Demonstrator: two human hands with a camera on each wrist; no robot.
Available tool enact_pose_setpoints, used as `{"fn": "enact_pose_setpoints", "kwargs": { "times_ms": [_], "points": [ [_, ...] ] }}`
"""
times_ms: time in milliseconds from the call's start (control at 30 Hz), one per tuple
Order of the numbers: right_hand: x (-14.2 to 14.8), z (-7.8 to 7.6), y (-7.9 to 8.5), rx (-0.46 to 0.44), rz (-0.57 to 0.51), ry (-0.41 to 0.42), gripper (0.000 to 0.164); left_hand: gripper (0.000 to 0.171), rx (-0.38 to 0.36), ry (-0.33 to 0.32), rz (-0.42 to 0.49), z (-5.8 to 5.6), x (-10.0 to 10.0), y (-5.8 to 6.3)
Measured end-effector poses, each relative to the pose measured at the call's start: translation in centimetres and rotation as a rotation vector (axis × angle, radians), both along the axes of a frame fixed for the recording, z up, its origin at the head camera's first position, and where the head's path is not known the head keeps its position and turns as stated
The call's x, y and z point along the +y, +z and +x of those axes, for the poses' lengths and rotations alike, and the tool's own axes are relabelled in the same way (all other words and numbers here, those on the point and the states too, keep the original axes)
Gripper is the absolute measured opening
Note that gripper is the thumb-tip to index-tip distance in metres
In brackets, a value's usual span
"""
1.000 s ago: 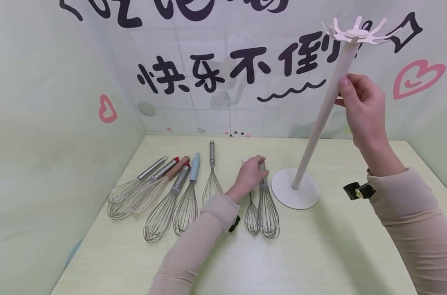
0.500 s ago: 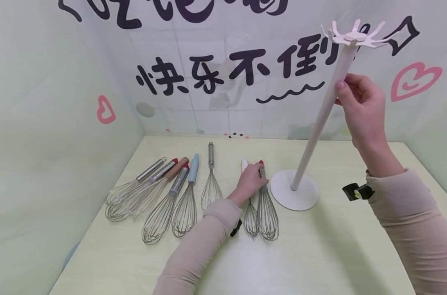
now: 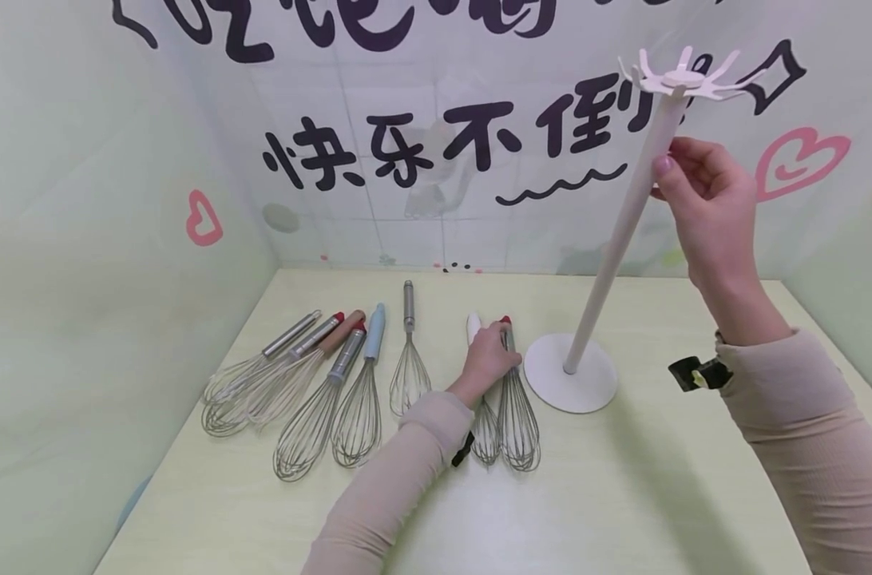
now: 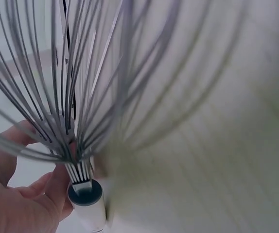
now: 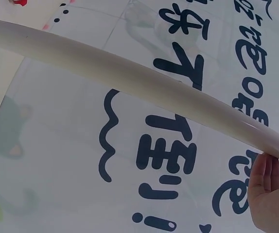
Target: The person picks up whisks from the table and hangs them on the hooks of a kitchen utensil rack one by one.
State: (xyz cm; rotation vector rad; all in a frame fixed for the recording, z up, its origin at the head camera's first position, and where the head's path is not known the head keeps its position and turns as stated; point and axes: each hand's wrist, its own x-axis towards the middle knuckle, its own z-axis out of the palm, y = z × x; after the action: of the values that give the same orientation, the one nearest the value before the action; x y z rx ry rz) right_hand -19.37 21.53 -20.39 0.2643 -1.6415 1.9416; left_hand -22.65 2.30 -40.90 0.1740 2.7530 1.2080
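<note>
My left hand [image 3: 488, 358] pinches a red-tipped steel whisk [image 3: 520, 423] at its handle, where the handle meets the wires. Immediately left of it lies a white-handled whisk [image 3: 473, 326], partly covered by the hand. In the left wrist view, wire loops cross in front of my left fingers [image 4: 52, 199], and the white handle [image 4: 90, 213] stands beside them. My right hand [image 3: 716, 212] holds the upper pole of a white stand [image 3: 612, 255], thumb on the near side. The stand has a ring of upturned hooks [image 3: 683, 80] on top and a round base [image 3: 571, 391] on the table.
Left of my left arm lie a steel-handled whisk [image 3: 409, 307], a blue-handled whisk [image 3: 374, 335] and several more, some overlapping. A printed cloth backdrop [image 3: 378, 239] rises behind the table [image 3: 537, 527], with walls on both sides.
My left hand has slid down the red-tipped whisk's handle toward the wires, uncovering the red tip and the white handle's end. The right hand keeps its hold on the pole.
</note>
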Motion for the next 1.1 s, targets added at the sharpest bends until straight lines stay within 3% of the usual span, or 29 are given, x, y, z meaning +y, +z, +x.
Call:
{"fn": "enact_pose_setpoints", "kwargs": {
  "times_ms": [267, 533, 733, 1100],
  "points": [
    [0.1, 0.1, 0.7, 0.034, -0.051, 0.010, 0.026, 0.063, -0.025, 0.043, 0.042, 0.2, -0.2, 0.1],
    [0.1, 0.2, 1.9, 0.126, -0.165, -0.030, 0.032, 0.065, -0.041, 0.063, 0.101, 0.2, -0.5, 0.5],
    [0.1, 0.1, 2.9, 0.186, -0.261, -0.025, 0.036, 0.069, -0.051, 0.070, 0.158, 0.0, -0.3, 0.7],
    [-0.2, 0.1, 3.8, 0.192, -0.297, -0.029, 0.033, 0.071, -0.043, 0.043, 0.256, -0.3, -0.1, 1.3]
  ]
}}
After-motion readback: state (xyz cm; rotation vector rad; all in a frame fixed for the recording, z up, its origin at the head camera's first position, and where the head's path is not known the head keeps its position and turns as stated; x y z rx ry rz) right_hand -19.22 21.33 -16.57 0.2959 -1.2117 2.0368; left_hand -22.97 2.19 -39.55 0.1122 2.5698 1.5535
